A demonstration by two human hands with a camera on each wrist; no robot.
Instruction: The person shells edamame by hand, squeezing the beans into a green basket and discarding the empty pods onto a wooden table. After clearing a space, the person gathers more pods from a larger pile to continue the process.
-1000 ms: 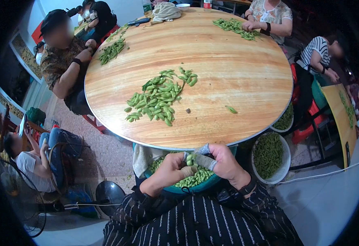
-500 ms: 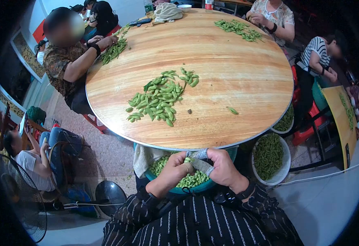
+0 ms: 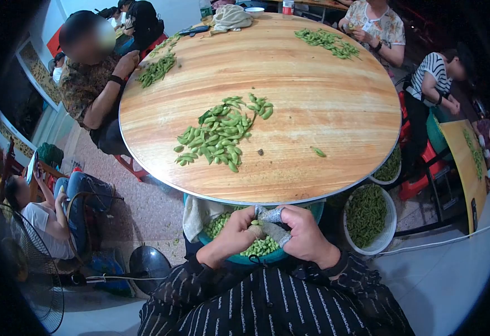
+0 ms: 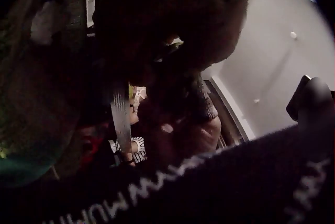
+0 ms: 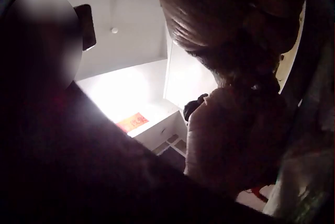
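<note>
Over a teal basin [image 3: 315,209] of shelled green beans [image 3: 260,247], my two hands meet at the table's near edge. My left hand [image 3: 235,235] pinches a green edamame pod [image 3: 255,223], mostly covered by the fingers. From the other side my right hand [image 3: 307,235] grips the same pod with thumb and forefinger, its grey finger covers [image 3: 274,214] against the left fingertips. Both wrist views are dark: the left hand [image 4: 178,30] and the right hand [image 5: 230,135] appear there as shadowed shapes, the pod barely visible.
A round wooden table [image 3: 289,134] holds a heap of edamame pods [image 3: 217,134], one stray pod [image 3: 318,152] and farther piles. A white cloth [image 3: 197,218] hangs at the basin's left. A white basket [image 3: 391,224] of pods stands right. Other people sit around; a fan [image 3: 35,269] is at left.
My hands have drawn closer together, and less of the pod shows between the fingers. The person at left reached to their pile and pulled back; the person at far right lifted their hands.
</note>
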